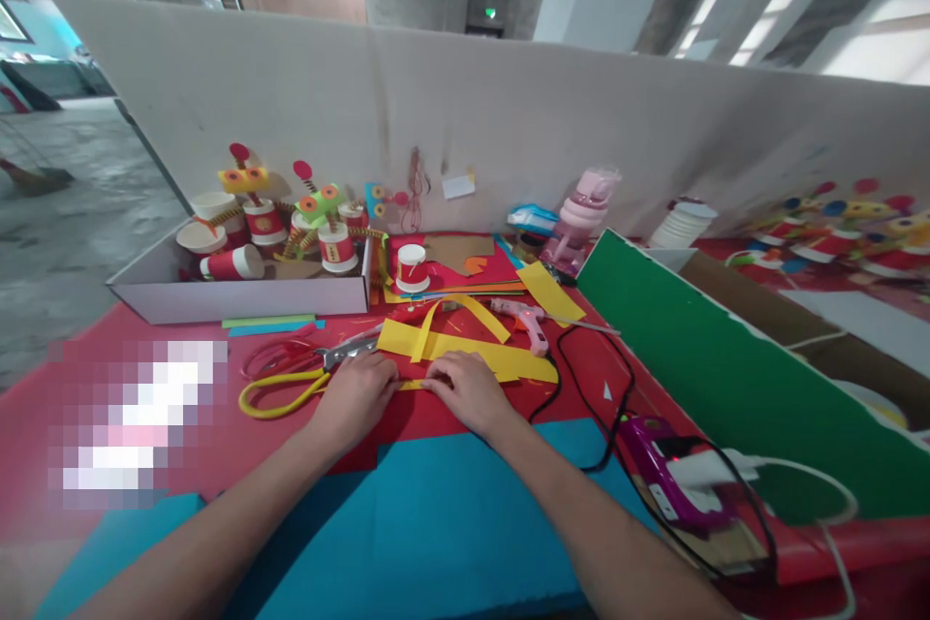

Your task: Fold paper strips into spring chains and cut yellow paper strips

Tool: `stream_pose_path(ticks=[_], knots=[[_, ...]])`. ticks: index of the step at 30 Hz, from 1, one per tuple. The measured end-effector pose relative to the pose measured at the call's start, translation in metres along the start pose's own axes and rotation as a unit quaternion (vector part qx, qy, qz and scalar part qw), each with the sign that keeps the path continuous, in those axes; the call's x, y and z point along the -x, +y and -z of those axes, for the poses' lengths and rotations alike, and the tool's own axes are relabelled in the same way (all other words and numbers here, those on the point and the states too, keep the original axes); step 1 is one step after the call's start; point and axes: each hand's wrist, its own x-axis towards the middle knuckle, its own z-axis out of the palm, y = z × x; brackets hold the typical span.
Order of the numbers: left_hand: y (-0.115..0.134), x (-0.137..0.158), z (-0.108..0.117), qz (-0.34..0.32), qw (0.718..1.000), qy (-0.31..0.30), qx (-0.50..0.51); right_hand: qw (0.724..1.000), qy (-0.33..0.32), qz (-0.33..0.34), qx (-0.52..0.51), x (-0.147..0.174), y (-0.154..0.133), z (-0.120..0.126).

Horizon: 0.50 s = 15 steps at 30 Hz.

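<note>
Now the left hand (359,392) and right hand (466,387) are pinching a narrow yellow strip (411,385) between pressed fingertips, seemingly holding it straight over the red table (247,450). Scissors (338,356) are lying beside the left hand, and a pink glue gun (529,318) is resting beyond the right, apparently for easy reach.

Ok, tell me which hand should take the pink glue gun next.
Probably the right hand: it's nearer the pink glue gun, while the left hand is beside a yellow-handled tool. Both pinch a yellow strip.
</note>
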Motion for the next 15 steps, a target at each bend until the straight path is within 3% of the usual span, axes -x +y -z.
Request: stream_pose_path(ticks=[8, 15], knots=[[0.008, -0.004, 0.004, 0.025, 0.996, -0.027, -0.076, 0.994, -0.042, -0.05, 0.092, -0.004, -0.014, 0.006], [0.009, -0.007, 0.003, 0.03, 0.994, -0.047, -0.099, 0.984, -0.043, -0.046, 0.165, -0.004, -0.022, 0.006]])
